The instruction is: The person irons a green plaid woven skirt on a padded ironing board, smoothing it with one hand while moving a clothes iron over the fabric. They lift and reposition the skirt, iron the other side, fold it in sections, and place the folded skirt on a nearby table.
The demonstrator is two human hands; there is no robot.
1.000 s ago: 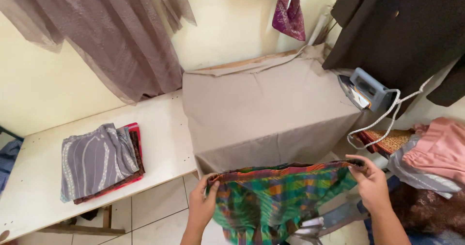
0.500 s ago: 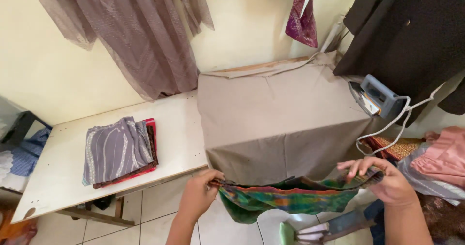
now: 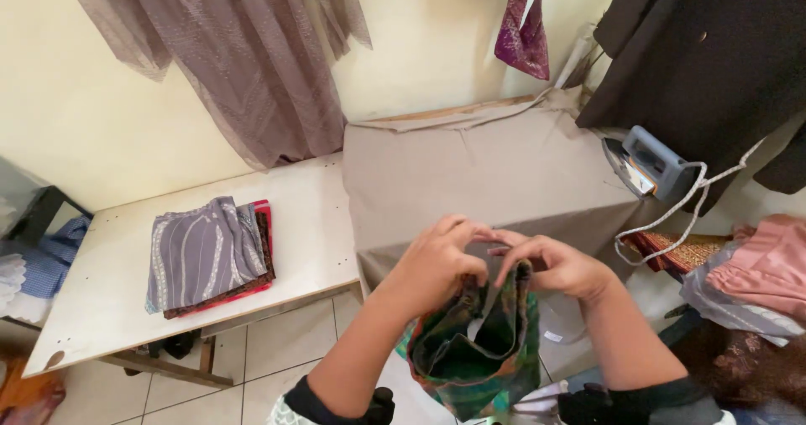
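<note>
My left hand (image 3: 438,261) and my right hand (image 3: 557,264) meet at the top edge of a green plaid cloth (image 3: 478,349). The cloth hangs folded double below them, in front of the near edge of the padded ironing table (image 3: 470,173) with its grey-brown cover. Both hands pinch the fabric's upper corners together, fingers touching.
An electric iron (image 3: 646,166) with a white cord stands at the table's right edge. A stack of folded cloths (image 3: 208,253) lies on the low white bench (image 3: 101,291) at the left. Sheer brown fabric (image 3: 243,55) and a dark garment (image 3: 714,55) hang on the wall; a pile of clothes (image 3: 756,274) sits at the right.
My hands have come together from wide apart, folding the spread plaid cloth in half. The view has shifted slightly to the left.
</note>
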